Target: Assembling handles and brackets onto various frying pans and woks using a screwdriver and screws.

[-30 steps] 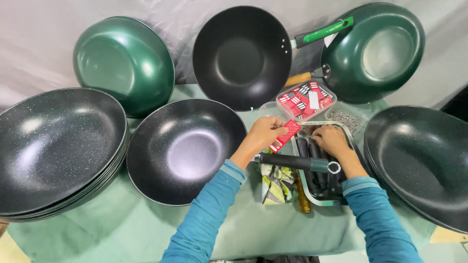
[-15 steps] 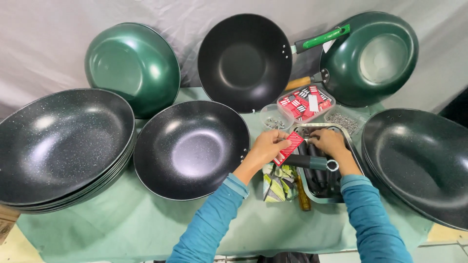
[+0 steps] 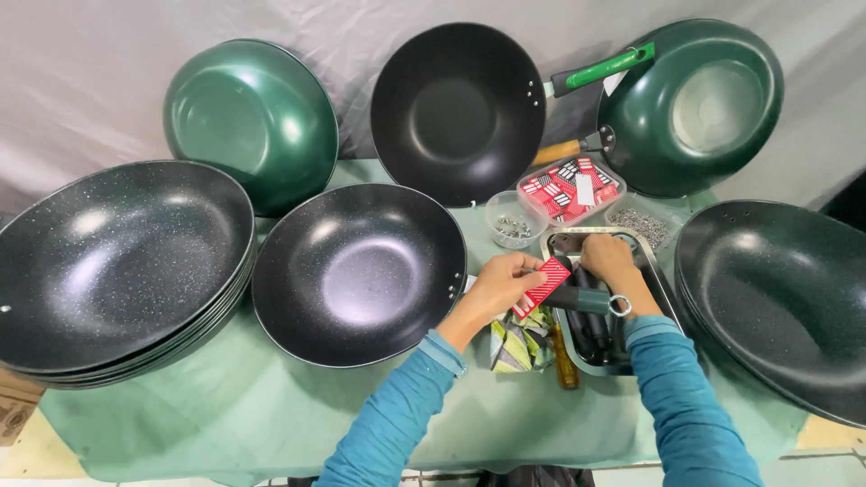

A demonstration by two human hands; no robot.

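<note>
1. Currently, I read the step as fitting a red card sleeve (image 3: pixel 542 285) to a dark pan handle (image 3: pixel 582 298), over the metal tray (image 3: pixel 656 271) near the counter's right-hand middle.
2. My left hand (image 3: pixel 499 287) is closed in a pinch on the red card sleeve, thumb and fingers clamped on its upper edge.
3. My right hand (image 3: pixel 610 262) is curled around the dark pan handle; its ringed end projects towards me, just beside the wrist. The fingertips are hidden, so I judge this a closed grip on the handle.
4. The sleeve touches the handle's left end; I cannot tell whether it is already slid on.
5. Further handles lie in the tray beneath. A clear tub of red sleeves (image 3: pixel 570 189) and a small cup of screws (image 3: pixel 513 221) sit towards the back edge, behind the tray.
6. A black wok (image 3: pixel 358 273) lies just left of the left hand; a stack of speckled woks (image 3: pixel 117 261) occupies the left edge, and another dark wok (image 3: pixel 780 302) the right edge.
7. Next move, in my judgement: keep sleeve and handle aligned on one axis, steady the handle, and push the sleeve along without creasing it.
</note>
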